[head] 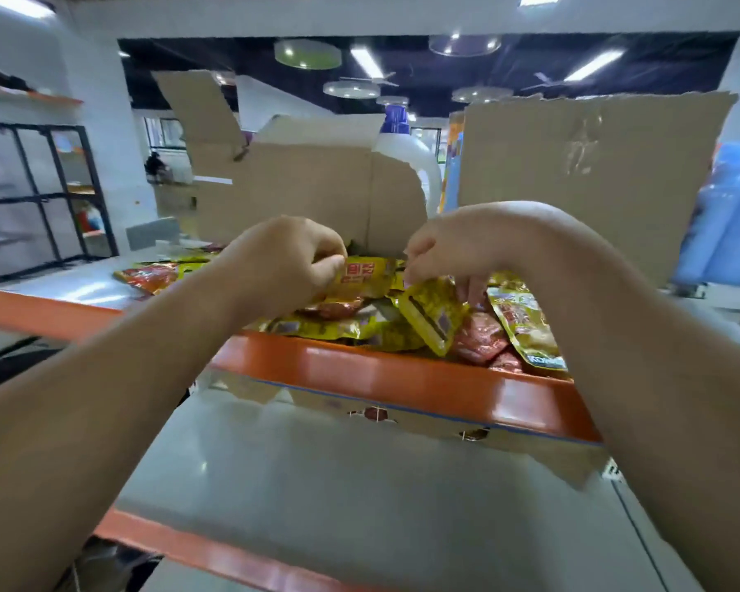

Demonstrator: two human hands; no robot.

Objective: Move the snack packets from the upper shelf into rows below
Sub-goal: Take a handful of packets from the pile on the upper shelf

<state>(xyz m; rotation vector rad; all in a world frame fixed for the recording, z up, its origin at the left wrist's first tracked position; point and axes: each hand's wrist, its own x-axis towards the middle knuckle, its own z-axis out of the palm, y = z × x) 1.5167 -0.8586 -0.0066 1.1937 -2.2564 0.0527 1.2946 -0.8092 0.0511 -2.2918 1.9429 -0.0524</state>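
Snack packets (359, 326) lie in a loose heap on the upper shelf, just behind its orange front rail (402, 376), none in rows yet. Both hands are over the rail and into the heap. The left hand (291, 262) is curled, thumb and forefinger pinching the near edge of a yellow-and-red packet (366, 273) that lies flat on top of the heap, behind the rail's middle. The right hand (449, 245) is bent down at the wrist and pinches the top corner of a yellow packet (432, 316), which hangs tilted, its long axis running down and toward the rail, lower end just behind it. Both hold by fingertips only, a narrow grip. The relation that matters is that the goal, the grey lower shelf (317, 484), lies below the rail and on the person's side of it, so each packet has to rise over the rail's lip before it goes down. The right hand's packet looks nearer to clearing it. Hidden: the palms, most of the fingertips, and how deep the heap runs under the wrists. A cardboard box (308, 194) behind the rail blocks the back of the shelf. A torn card edge directly under the rail is hard to read. No rows are visible on the lower shelf.
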